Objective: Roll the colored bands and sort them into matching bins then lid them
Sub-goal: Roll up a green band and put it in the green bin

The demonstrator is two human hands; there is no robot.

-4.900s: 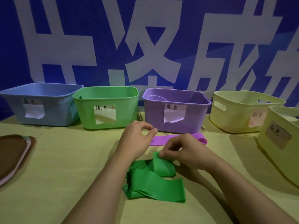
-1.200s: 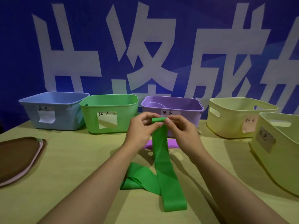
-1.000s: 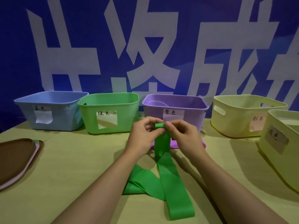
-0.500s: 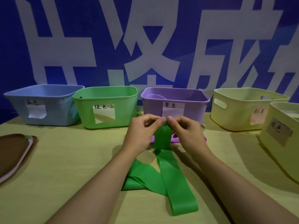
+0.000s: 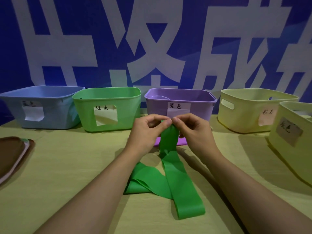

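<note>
We see both hands raised over the worktop, in front of the purple bin. The left hand and the right hand meet at their fingertips and pinch the top end of the green band between thumb and forefinger; each grip is curled closed on the band. From the pinch the band hangs down to the worktop, where one length runs toward us and ends in a flat loop, while the remainder lies in loose folds to its left. A purple band lies flat on the worktop behind the hands, just before the purple bin. Along the back we see, left to right, a blue bin, a green bin, the purple bin and two yellow bins, all open and each bearing a paper label. A brown lid rests at the left edge.
</note>
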